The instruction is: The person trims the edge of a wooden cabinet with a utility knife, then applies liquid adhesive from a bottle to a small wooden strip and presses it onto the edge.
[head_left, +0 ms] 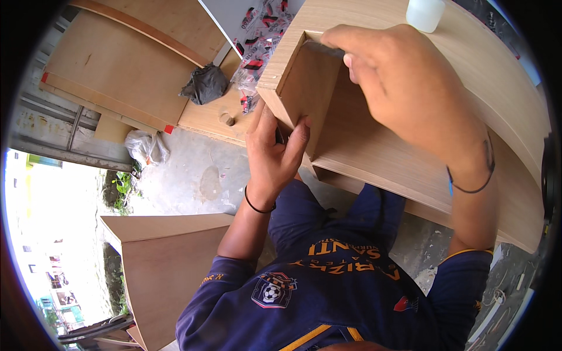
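1. At far left, large plywood sheets [123,64] lie flat on the ground, with a clear plastic bag [146,146] on the concrete just beside their edge
2. Lower left stands another plywood panel [170,263], tilted, near the person's left elbow
3. A crumpled dark cloth [205,83] sits on a board above the left hand, next to printed plastic packets [260,35]
4. The left hand [274,153] grips the outer corner of the wooden box frame [328,117]: fingers pressed together against the short side panel, thumb hooked over its edge
5. The wooden box frame fills the upper centre and right, its open side facing the camera
6. The right hand [398,82] reaches over the top edge into the frame, fingers curled down; whether it pinches anything cannot be told
7. A white plastic bottle [425,13] stands on the frame's top board, beyond the right hand
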A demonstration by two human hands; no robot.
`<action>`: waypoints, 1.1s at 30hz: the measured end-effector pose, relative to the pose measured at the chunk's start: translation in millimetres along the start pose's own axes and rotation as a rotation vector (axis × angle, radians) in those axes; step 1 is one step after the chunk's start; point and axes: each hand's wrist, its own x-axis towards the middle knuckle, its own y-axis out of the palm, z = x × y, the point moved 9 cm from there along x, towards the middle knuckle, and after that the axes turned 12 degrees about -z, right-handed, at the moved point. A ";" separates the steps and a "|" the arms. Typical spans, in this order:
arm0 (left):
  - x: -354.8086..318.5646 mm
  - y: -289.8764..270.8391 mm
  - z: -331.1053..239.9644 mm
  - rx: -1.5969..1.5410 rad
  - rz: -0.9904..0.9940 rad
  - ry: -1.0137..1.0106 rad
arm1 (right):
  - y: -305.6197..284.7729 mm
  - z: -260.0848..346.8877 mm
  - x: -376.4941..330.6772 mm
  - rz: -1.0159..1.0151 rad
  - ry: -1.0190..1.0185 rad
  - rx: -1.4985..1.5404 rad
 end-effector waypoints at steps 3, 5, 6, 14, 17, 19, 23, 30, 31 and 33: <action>1.6 -1.2 -1.6 0.040 0.005 0.034 | -2.2 -3.3 -2.7 -0.016 0.036 0.111; 1.2 -3.1 0.6 0.040 -0.001 0.035 | -5.6 0.8 -3.4 -0.009 0.103 -0.047; 1.4 -4.0 1.2 0.040 -0.005 0.035 | -6.6 1.5 -3.1 -0.006 0.136 -0.126; 1.2 -2.9 -2.5 0.012 -0.007 0.066 | -1.5 20.5 -3.7 -0.113 -0.010 -0.296; 2.1 -2.9 -7.1 0.061 0.002 0.103 | -0.5 19.6 -1.8 -0.108 -0.016 -0.352; 1.9 -3.0 -6.9 0.079 0.008 0.113 | 0.5 20.2 -0.9 -0.109 -0.023 -0.365; 1.4 -2.3 -2.3 0.032 0.009 0.091 | 1.0 21.8 0.7 -0.102 -0.042 -0.357; 1.8 -1.7 -5.6 0.069 0.026 0.165 | 0.6 21.6 1.7 -0.069 -0.062 -0.329; 1.6 -1.8 -4.4 0.063 0.025 0.153 | 0.5 22.0 1.6 -0.074 -0.057 -0.337; 1.0 -1.9 -2.3 0.052 0.025 0.129 | 1.1 23.7 1.8 -0.086 -0.047 -0.353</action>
